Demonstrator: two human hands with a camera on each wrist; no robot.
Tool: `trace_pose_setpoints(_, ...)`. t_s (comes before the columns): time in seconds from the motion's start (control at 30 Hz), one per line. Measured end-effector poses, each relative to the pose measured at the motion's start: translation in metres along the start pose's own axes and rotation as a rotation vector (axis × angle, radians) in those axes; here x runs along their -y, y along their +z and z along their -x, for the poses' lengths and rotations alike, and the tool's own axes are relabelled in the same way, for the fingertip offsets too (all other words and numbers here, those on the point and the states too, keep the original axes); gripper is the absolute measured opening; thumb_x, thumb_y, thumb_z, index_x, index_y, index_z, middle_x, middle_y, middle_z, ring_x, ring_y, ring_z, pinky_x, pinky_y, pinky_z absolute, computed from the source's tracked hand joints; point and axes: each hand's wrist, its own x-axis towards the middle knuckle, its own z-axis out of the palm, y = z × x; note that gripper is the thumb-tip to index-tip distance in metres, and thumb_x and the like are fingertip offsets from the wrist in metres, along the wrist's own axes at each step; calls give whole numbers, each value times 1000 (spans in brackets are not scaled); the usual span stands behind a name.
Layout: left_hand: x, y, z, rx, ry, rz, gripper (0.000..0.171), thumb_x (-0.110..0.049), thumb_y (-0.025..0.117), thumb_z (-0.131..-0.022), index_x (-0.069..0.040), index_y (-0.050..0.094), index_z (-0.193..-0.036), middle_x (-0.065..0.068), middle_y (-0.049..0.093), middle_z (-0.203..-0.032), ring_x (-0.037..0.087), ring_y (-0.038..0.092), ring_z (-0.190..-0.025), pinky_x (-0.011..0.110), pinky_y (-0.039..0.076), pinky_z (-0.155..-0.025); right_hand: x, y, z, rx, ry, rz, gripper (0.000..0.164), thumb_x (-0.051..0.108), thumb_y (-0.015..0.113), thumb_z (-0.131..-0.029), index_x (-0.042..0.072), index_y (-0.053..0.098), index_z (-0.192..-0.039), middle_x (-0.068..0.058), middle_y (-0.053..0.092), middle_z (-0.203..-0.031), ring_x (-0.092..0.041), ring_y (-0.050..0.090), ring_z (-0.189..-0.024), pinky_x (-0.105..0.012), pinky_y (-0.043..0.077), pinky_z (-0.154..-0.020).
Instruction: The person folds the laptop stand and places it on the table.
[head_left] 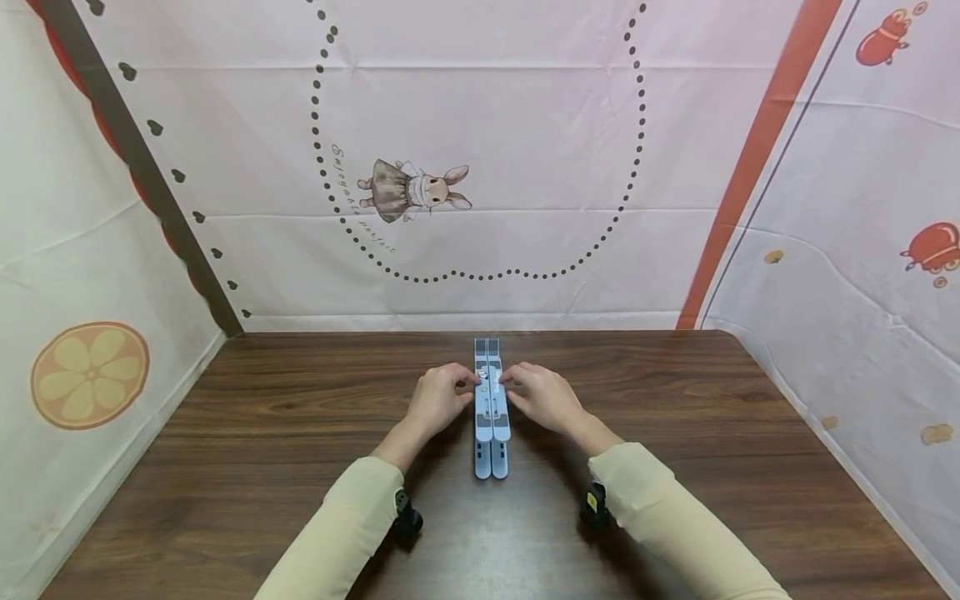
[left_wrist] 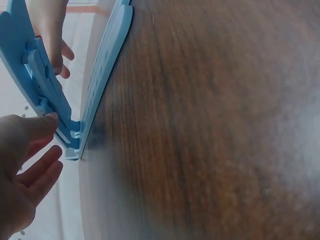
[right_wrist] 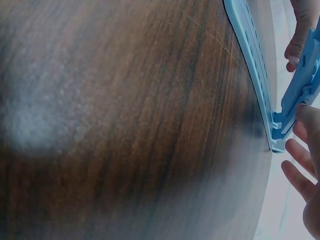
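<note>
A light blue folding laptop stand [head_left: 483,417] is on the brown table, its two long bars close side by side. The upper bars rise at an angle from the lower ones, and the wrist views show them joined at a hinge on the far end. From the left side, my left hand [head_left: 441,397] pinches the upper part with thumb and index finger; the other fingers are off it. On the opposite side my right hand [head_left: 546,398] pinches the upper part likewise. Dark grey pads and small stickers show on the top faces.
The wood-grain table [head_left: 300,417] reaches back to a pale printed cloth [head_left: 525,167] hung behind it. Similar cloth closes off the left and right sides. A small black camera [head_left: 407,518] is strapped at the left wrist, another [head_left: 595,505] at the right.
</note>
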Motion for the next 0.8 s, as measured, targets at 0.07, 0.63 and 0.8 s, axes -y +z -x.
trace_pose_setpoints(0.07,0,0,0,6,-5,5,19,-6,72,-77,-17,71,-93,-2,67,-99,16,64,-91,31,53,-76,0,1,0,4,3,2,19,13,69,-81,14,65,-100,1,66,-98,-16,64,-87,-30,53,-71)
trace_pose_setpoints(0.63,-2,-1,1,78,-6,-68,18,-9,71,-78,-18,71,-94,-1,65,-105,17,62,-93,33,52,-77,0,2,2,61,10,39,22,16,71,-79,14,65,-100,-1,65,-100,-16,62,-88,-34,53,-73)
trace_pose_setpoints(0.8,-5,-2,3,90,31,-109,18,-9,73,-77,-17,70,-93,-1,64,-104,17,62,-92,33,52,-76,2,3,2,89,8,70,23,18,72,-79,15,64,-100,0,63,-101,-18,62,-89,-34,53,-72)
